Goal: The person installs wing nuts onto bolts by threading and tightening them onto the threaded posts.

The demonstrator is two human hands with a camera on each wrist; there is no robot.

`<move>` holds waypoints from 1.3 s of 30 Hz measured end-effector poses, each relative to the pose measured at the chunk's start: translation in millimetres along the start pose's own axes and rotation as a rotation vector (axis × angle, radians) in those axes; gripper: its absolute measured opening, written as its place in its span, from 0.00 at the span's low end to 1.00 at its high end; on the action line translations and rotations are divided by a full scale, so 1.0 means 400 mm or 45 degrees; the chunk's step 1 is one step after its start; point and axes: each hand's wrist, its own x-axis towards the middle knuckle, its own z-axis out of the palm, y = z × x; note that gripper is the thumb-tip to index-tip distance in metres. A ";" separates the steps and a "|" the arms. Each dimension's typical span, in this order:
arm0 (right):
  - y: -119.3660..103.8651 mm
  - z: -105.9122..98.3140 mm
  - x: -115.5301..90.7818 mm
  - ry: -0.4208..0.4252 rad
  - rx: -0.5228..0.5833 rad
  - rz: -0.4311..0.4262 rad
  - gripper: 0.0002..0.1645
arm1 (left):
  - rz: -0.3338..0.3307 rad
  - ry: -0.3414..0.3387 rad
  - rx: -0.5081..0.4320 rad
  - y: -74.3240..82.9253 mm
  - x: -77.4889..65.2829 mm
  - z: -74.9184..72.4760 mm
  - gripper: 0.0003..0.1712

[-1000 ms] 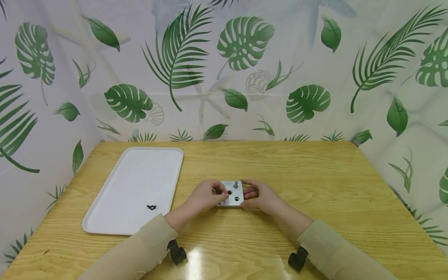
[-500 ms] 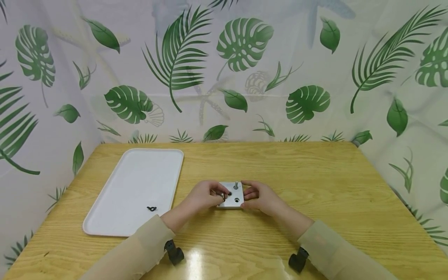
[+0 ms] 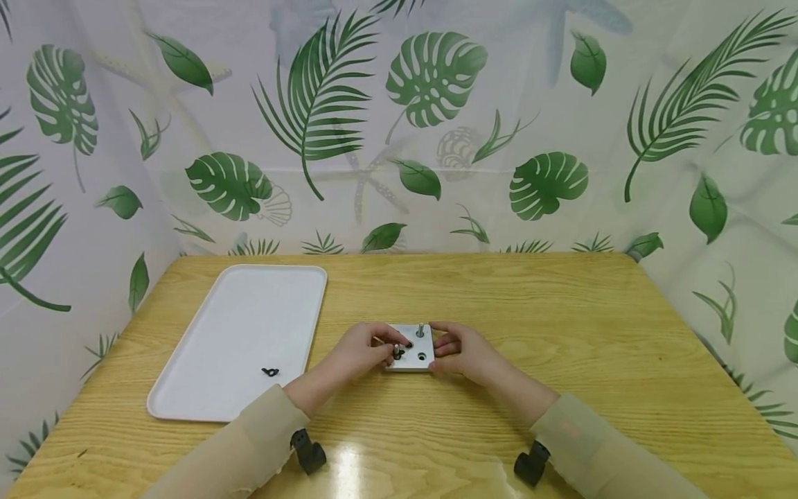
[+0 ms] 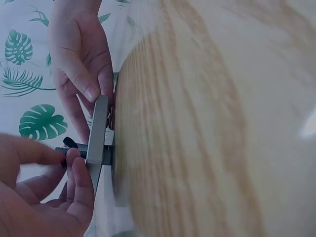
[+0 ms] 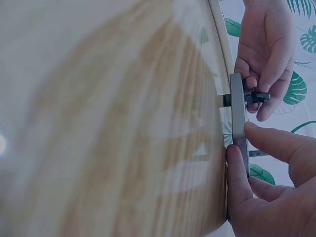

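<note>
While the right hand [image 3: 464,351] grips the metal plate [image 3: 413,352] by its right edge, the left hand [image 3: 366,344] pinches a black wing nut [image 3: 398,354] on the bolt at its near left corner, fingers curled. Another bolt [image 3: 420,330] stands at the far right corner. The plate sits well in from the surface's [image 3: 530,298] far edge, right of a white tray [image 3: 262,319]; a spare wing nut [image 3: 270,372] lies toward the tray's near right corner.
</note>
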 end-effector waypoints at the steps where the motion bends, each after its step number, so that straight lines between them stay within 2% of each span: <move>1: 0.001 0.000 0.000 0.002 0.002 0.004 0.49 | 0.003 0.005 0.001 0.000 0.000 0.002 0.13; 9: 0.000 -0.001 -0.004 -0.011 -0.004 0.002 0.48 | 0.047 0.060 0.120 -0.001 0.002 0.021 0.09; 12: -0.002 -0.001 -0.007 -0.014 -0.003 0.000 0.49 | 0.039 0.074 0.146 0.001 0.004 0.024 0.06; 20: 0.001 0.001 -0.003 -0.014 0.010 -0.007 0.48 | 0.017 0.073 0.145 0.009 0.005 0.020 0.12; 29: 0.003 -0.001 -0.006 -0.011 0.001 -0.029 0.48 | 0.001 0.065 0.092 0.006 0.001 0.012 0.17; 36: 0.008 -0.001 -0.005 -0.012 0.010 -0.022 0.49 | -0.020 0.080 0.053 0.003 -0.003 0.016 0.14; 39: 0.009 -0.002 -0.004 -0.014 0.022 -0.032 0.48 | -0.001 0.076 0.049 0.006 -0.004 0.017 0.14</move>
